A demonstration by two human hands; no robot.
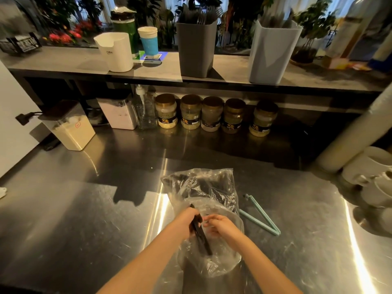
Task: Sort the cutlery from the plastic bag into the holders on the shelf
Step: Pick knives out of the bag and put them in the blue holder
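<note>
Grips a bundle of black cutlery [201, 234] in the left hand [191, 219], fingers wrapped round its upper part and the long ends trailing back toward the wrist. Brings the right hand [219, 227] in just beside that bundle, fingers [209, 219] curled toward it; cannot tell whether pinching a piece, the film, or nothing. Works right over the mouth of the plastic bag [201, 187], with more dark cutlery showing through the crumpled film beyond the fingertips. Leaves a teal bag clip [262, 218], sprung apart, on the steel counter [84, 209] just right of the right hand.

Looks like the gathering step: drawing pieces out of the bag, with nothing yet on its way up. Faces, far beyond the fingertips and up on the shelf [63, 64], a white holder [117, 53] to the left, a grey holder [196, 52] straight ahead bearing forks, and a pale blue holder [271, 54] to the right with dark handles inside.

Calls next for telling which kind sits in the grip, lifting it free of the film without dragging the bag, then reaching well forward and up to the matching holder.
</note>
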